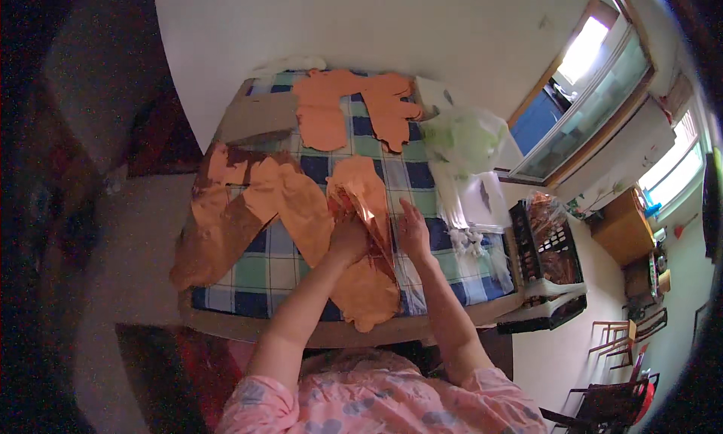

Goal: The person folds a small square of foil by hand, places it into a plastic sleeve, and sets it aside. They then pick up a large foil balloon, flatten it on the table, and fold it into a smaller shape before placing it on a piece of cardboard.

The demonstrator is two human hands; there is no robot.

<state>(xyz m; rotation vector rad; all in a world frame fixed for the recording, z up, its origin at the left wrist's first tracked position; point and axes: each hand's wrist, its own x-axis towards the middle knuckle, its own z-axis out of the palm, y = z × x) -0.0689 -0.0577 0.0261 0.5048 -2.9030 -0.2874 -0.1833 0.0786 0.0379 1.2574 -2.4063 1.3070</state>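
Note:
On the plaid cloth in front of me lies a flat, shiny copper-orange foil piece [367,287] with a rounded, wavy outline, possibly a deflated foil balloon. My left hand [349,239] grips it near its middle, where the foil is creased and lifted; the fingertips are partly hidden by the folds. Just right of the foil, my right hand [413,229] hovers with its fingers apart and nothing in them. Left of my left hand spreads a pile of similar foil pieces [252,204], overlapping one another. Farther back lie flatter orange pieces [321,110].
The plaid cloth [260,264] covers a table or bed against the wall. Clear plastic bags [471,140] and a white stack [482,204] sit at its right. Beyond that edge stands a black crate [544,246] with wrapped copper-coloured contents. Brown cardboard [263,116] lies back left.

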